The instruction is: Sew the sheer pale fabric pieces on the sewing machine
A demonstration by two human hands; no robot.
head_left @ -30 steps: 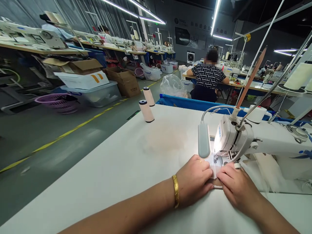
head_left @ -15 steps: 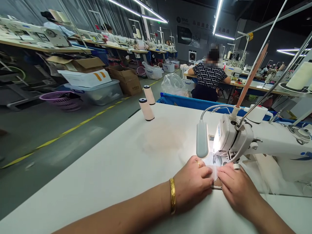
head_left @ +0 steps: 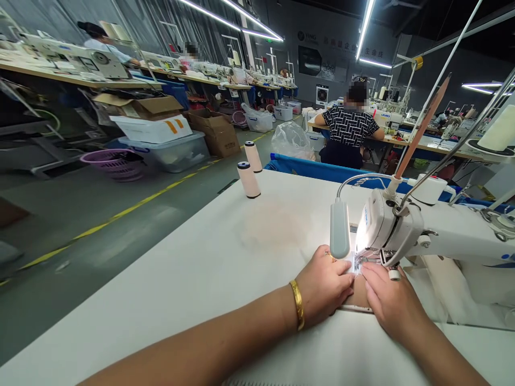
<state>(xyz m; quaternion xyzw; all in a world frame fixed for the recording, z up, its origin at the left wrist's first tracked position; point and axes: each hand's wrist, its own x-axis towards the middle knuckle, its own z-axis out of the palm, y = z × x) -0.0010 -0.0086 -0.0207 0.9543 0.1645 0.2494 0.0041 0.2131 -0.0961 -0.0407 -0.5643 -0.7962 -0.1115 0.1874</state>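
At the needle of a white sewing machine (head_left: 450, 228), a small piece of thin, sheer pale fabric (head_left: 358, 271) lies between my two hands. My left hand (head_left: 324, 281), wearing a ring and a gold bangle, has its bent fingers pressed on the fabric's left side. From the right, my right hand (head_left: 394, 300) pinches the fabric with its fingers close to the presser foot. Much of the fabric is hidden under the fingers. A brown plate (head_left: 361, 296) shows in the table between the hands. The machine's lamp (head_left: 340, 229) hangs just above my left hand.
Two pale pink thread cones (head_left: 249, 180) stand on the white table (head_left: 193, 289). More pale sheer cloth (head_left: 440, 281) lies under the machine arm. A blue cloth trough (head_left: 309, 167) runs along the far edge. Beyond it a person (head_left: 350, 126) sits at another machine.
Both hands have moved slightly forward, closer to the needle. Less fabric shows between them, and more of the brown plate is uncovered. The whole view has shifted a little.
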